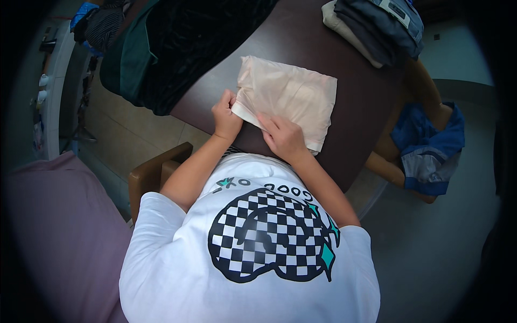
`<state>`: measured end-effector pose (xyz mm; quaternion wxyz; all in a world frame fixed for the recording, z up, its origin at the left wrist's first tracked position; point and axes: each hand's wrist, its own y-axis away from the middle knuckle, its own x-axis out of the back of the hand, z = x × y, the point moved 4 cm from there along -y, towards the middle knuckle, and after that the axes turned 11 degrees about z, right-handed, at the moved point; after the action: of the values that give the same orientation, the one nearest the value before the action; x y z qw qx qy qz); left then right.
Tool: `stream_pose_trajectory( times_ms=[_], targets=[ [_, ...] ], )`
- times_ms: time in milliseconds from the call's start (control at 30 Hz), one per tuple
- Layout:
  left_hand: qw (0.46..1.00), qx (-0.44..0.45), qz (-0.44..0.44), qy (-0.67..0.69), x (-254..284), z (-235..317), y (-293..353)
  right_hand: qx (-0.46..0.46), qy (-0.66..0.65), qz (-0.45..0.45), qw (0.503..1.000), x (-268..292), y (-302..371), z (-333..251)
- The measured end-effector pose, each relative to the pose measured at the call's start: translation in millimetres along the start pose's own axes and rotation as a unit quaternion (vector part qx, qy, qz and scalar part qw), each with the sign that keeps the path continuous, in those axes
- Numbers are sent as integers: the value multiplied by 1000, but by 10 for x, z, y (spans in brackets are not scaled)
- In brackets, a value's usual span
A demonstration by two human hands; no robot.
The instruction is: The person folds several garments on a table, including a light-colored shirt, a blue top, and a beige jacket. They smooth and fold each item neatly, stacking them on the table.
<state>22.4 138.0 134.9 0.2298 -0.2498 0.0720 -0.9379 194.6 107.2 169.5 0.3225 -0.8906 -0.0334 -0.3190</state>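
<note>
Partly behind both hands (pixel 227 117) (pixel 285 140), beige cloth (pixel 301 97)

Dark lettering (pixel 283 188) on white T-shirt (pixel 258 301).

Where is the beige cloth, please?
In the head view, the beige cloth lies upper centre on the brown table, with left hand and right hand touching it.

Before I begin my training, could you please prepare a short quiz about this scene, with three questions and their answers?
1. Which grip pinches the near-left corner of the beige fabric?
2. True or false: the blue-and-grey garment hangs on a brown chair.
3. Choose: the velvety cloth over the left edge of the table is A) dark, B) orange, C) white.

Key: 1. The left grip. 2. True. 3. A.
</note>
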Motion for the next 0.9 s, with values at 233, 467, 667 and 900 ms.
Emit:
stream_pose_trajectory(
  times_ms=[233, 467, 667, 900],
  targets=[
    [978, -189, 56, -68, 179, -28, -5, -18, 149, -11, 989, 307, 321, 118],
    [865, -463, -158, -112, 313, -5, 45, -19, 190, -20, 981, 653, 604, 185],
    [884, -345, -289, -126, 539, 137, 25, -32, 165, -42, 985, 751, 627, 132],
    [894, -396, -143, -153, 342, 591, 35, 17, 144, 65, 987, 773, 127, 99]
  ],
)
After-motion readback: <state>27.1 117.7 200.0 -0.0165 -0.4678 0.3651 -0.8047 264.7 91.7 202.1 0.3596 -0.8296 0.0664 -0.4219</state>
